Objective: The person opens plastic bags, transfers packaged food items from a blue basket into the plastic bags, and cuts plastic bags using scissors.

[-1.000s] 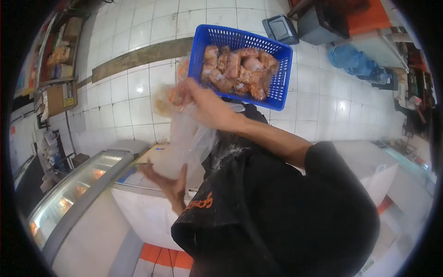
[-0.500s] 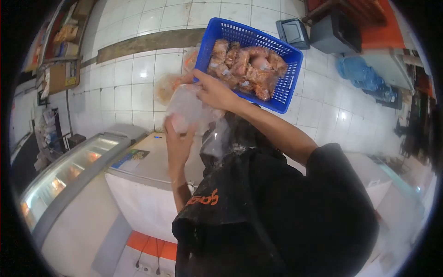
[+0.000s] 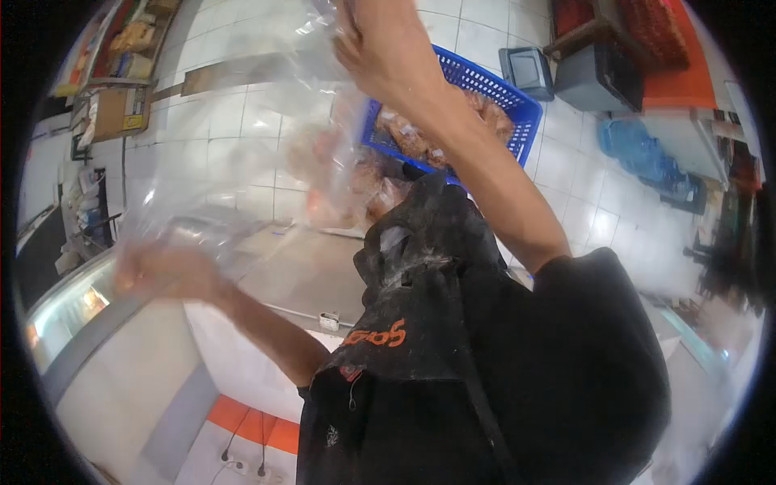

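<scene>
A large clear plastic bag (image 3: 323, 61) is stretched across the view between my two hands. At the upper middle, my right hand (image 3: 386, 52) is closed on one side of it. My left hand (image 3: 166, 271), smeared by motion, grips its other side at the lower left. Behind the bag, small packs of reddish-orange food (image 3: 356, 190) lie beside a blue plastic crate (image 3: 527, 121). The crate holds several bagged pieces of browned, meat-like food (image 3: 408, 137), partly hidden by my right forearm.
A white chest freezer (image 3: 295, 267) stands close in front of my body, with a glass-topped display freezer (image 3: 81, 311) on the left. Grey bins (image 3: 594, 77), blue water bottles (image 3: 647, 158) and a cardboard box (image 3: 117, 113) stand on or near the white tiled floor (image 3: 566, 186).
My hands have moved far apart, the right one up and the left one down and left. The bag, bunched up before, is now spread wide between them.
</scene>
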A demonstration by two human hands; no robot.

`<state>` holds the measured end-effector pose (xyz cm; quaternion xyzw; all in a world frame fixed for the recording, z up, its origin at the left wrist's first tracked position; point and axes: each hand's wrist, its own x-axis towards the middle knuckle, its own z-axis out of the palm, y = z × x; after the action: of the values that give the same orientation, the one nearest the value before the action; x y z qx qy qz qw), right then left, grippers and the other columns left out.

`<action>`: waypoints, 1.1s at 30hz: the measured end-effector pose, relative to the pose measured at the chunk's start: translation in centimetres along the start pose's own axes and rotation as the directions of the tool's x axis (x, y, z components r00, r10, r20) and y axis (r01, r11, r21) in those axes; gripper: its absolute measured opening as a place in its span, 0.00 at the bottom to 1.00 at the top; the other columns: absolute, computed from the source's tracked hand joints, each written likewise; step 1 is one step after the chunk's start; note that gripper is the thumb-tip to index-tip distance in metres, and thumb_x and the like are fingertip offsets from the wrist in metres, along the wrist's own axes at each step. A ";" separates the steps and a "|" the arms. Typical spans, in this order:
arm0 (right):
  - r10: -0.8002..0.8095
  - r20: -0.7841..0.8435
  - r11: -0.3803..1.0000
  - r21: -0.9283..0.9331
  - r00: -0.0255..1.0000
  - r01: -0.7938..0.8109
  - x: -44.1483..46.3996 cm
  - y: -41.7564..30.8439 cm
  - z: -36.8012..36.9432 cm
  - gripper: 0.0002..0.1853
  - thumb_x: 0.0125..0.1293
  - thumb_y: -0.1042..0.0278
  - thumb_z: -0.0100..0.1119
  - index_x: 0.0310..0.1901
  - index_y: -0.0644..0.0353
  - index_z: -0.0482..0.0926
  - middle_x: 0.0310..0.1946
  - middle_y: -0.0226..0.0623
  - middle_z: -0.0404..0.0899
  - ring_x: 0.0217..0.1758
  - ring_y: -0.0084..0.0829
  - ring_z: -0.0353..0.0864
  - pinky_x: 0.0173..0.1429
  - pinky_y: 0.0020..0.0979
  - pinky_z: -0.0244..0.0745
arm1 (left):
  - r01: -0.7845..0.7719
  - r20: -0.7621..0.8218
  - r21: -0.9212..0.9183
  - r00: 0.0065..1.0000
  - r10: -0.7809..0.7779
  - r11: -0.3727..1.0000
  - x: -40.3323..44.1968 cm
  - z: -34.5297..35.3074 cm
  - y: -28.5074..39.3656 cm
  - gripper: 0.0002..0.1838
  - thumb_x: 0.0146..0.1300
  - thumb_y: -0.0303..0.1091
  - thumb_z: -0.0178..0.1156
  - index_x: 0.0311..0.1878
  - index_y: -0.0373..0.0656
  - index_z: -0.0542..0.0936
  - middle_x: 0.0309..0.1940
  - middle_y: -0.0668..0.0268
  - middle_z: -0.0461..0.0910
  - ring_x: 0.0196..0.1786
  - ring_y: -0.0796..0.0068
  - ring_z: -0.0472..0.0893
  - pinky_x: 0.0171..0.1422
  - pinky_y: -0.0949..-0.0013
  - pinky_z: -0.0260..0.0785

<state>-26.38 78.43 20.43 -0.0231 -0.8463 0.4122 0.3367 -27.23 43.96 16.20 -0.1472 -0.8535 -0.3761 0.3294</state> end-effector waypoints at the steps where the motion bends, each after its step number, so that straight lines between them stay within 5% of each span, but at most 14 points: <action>1: -0.173 -0.142 0.985 -0.034 0.975 0.170 0.7 -1.0 0.0 0.20 0.61 0.71 0.59 0.57 0.58 0.75 0.40 0.54 0.77 0.47 0.55 0.79 0.51 0.48 0.75 | 0.047 -0.011 -0.038 0.999 -0.048 0.998 -1.3 -0.9 -0.1 0.21 0.74 0.41 0.50 0.61 0.35 0.71 0.58 0.55 0.75 0.59 0.62 0.76 0.63 0.64 0.67; 3: -0.192 -0.189 0.955 0.192 0.963 0.228 -1.0 0.0 1.0 0.23 0.59 0.72 0.60 0.59 0.56 0.76 0.40 0.52 0.76 0.48 0.54 0.79 0.52 0.48 0.76 | 0.136 -0.040 -0.115 0.989 -0.142 0.984 -4.4 -1.6 -1.3 0.19 0.73 0.37 0.50 0.61 0.35 0.70 0.57 0.55 0.74 0.59 0.61 0.75 0.64 0.63 0.66; 5: -0.087 0.094 0.988 0.133 0.992 0.074 -7.2 5.5 4.5 0.21 0.62 0.72 0.56 0.59 0.60 0.73 0.41 0.56 0.78 0.50 0.55 0.79 0.53 0.49 0.74 | -0.112 0.247 0.474 0.969 -0.009 0.873 -10.3 1.1 -6.7 0.17 0.73 0.33 0.50 0.59 0.32 0.70 0.53 0.52 0.74 0.60 0.58 0.73 0.64 0.63 0.65; 6: 0.147 0.502 0.980 0.041 0.852 -0.194 -10.9 8.6 5.0 0.22 0.63 0.72 0.54 0.60 0.60 0.73 0.44 0.57 0.79 0.52 0.55 0.78 0.57 0.49 0.74 | 0.209 0.511 0.536 0.691 -0.512 0.818 -9.5 3.0 -0.9 0.17 0.74 0.34 0.50 0.55 0.28 0.72 0.50 0.48 0.75 0.61 0.53 0.73 0.64 0.60 0.65; 8: 0.452 0.863 0.805 -0.284 0.227 -0.521 -20.2 15.3 6.5 0.26 0.63 0.70 0.53 0.64 0.52 0.74 0.51 0.56 0.80 0.56 0.54 0.79 0.63 0.46 0.72 | 0.203 0.423 0.386 0.828 -0.368 0.900 -21.3 1.7 -8.2 0.15 0.74 0.35 0.51 0.52 0.30 0.76 0.53 0.44 0.75 0.56 0.52 0.76 0.62 0.56 0.68; 10: 0.356 0.903 0.851 -0.208 0.239 -0.483 -24.2 14.1 4.3 0.26 0.64 0.64 0.58 0.65 0.48 0.75 0.56 0.51 0.80 0.59 0.48 0.79 0.65 0.43 0.71 | 0.853 0.221 0.130 0.473 -0.853 0.506 -26.3 1.3 -7.6 0.18 0.74 0.39 0.52 0.54 0.32 0.76 0.54 0.46 0.76 0.52 0.54 0.78 0.58 0.53 0.73; 13: 0.386 0.907 0.658 -0.143 0.169 -0.739 -29.3 15.3 5.5 0.28 0.62 0.60 0.62 0.65 0.51 0.74 0.57 0.49 0.80 0.61 0.43 0.78 0.67 0.40 0.70 | 0.944 0.232 -0.080 -0.293 -0.928 -0.319 -27.3 2.0 -5.7 0.20 0.74 0.42 0.52 0.57 0.34 0.73 0.51 0.52 0.76 0.48 0.60 0.79 0.54 0.53 0.77; 15: 0.343 0.889 0.693 -0.022 0.303 -0.721 -31.2 19.4 7.2 0.29 0.65 0.61 0.63 0.68 0.55 0.71 0.56 0.48 0.80 0.60 0.40 0.79 0.67 0.39 0.69 | 0.991 0.356 0.134 -0.045 -0.933 0.004 -33.3 2.4 -9.2 0.22 0.73 0.43 0.53 0.61 0.35 0.70 0.51 0.55 0.75 0.45 0.63 0.78 0.52 0.55 0.77; 17: 0.330 0.943 0.499 -0.127 0.052 -0.857 -28.2 22.7 8.0 0.28 0.69 0.61 0.61 0.69 0.57 0.68 0.53 0.46 0.80 0.58 0.36 0.79 0.65 0.37 0.71 | 0.991 0.362 0.132 -0.024 -0.932 0.026 -35.1 4.8 -10.1 0.23 0.72 0.42 0.54 0.63 0.37 0.68 0.50 0.58 0.74 0.42 0.67 0.76 0.51 0.57 0.77; 20: 0.509 0.860 -0.051 0.083 0.045 -0.995 -31.1 33.9 11.4 0.32 0.69 0.56 0.63 0.70 0.60 0.66 0.52 0.43 0.80 0.53 0.33 0.80 0.59 0.33 0.75 | 0.985 0.197 0.168 -0.082 -0.977 -0.049 -36.6 5.3 -9.9 0.26 0.70 0.41 0.55 0.66 0.38 0.69 0.43 0.64 0.72 0.41 0.72 0.72 0.49 0.61 0.75; 22: 0.813 0.557 0.411 -0.344 0.169 -0.844 -36.8 46.0 15.8 0.45 0.63 0.44 0.67 0.69 0.70 0.61 0.51 0.42 0.81 0.48 0.34 0.82 0.53 0.33 0.78 | 0.923 0.072 0.331 -0.231 -0.970 -0.195 -38.2 4.6 -10.7 0.30 0.71 0.46 0.53 0.70 0.38 0.67 0.38 0.67 0.69 0.41 0.74 0.72 0.47 0.65 0.73; 26: 0.884 0.067 0.414 -0.572 0.463 -0.708 -45.3 64.9 22.7 0.66 0.47 0.30 0.72 0.70 0.80 0.52 0.62 0.65 0.69 0.65 0.49 0.72 0.67 0.40 0.69 | 0.834 0.227 0.551 -0.194 -0.954 -0.039 -46.1 -1.3 -11.9 0.34 0.73 0.51 0.48 0.75 0.39 0.61 0.42 0.63 0.75 0.42 0.71 0.74 0.48 0.66 0.72; 30: 0.951 -0.204 0.061 -0.615 0.234 -0.786 -46.7 74.5 29.6 0.65 0.47 0.37 0.74 0.70 0.79 0.46 0.68 0.69 0.59 0.73 0.55 0.61 0.72 0.42 0.64 | 0.879 -0.012 0.330 -0.362 -0.932 -0.346 -47.7 1.0 -11.5 0.25 0.72 0.40 0.55 0.68 0.40 0.66 0.43 0.60 0.72 0.48 0.67 0.74 0.62 0.55 0.69; 33: 0.878 -0.478 -0.262 -0.525 0.025 -0.810 -44.0 73.7 32.9 0.65 0.46 0.40 0.75 0.70 0.77 0.45 0.68 0.67 0.58 0.73 0.56 0.62 0.72 0.42 0.64 | 0.590 0.189 0.806 -0.183 -0.965 0.046 -45.6 8.6 -10.4 0.43 0.68 0.73 0.41 0.64 0.41 0.73 0.51 0.60 0.72 0.45 0.75 0.66 0.49 0.57 0.59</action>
<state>-29.34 90.67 -70.66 -0.7138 -0.6688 0.1623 -0.1298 -2.57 43.14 -24.47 0.3902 -0.8259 -0.1831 -0.3635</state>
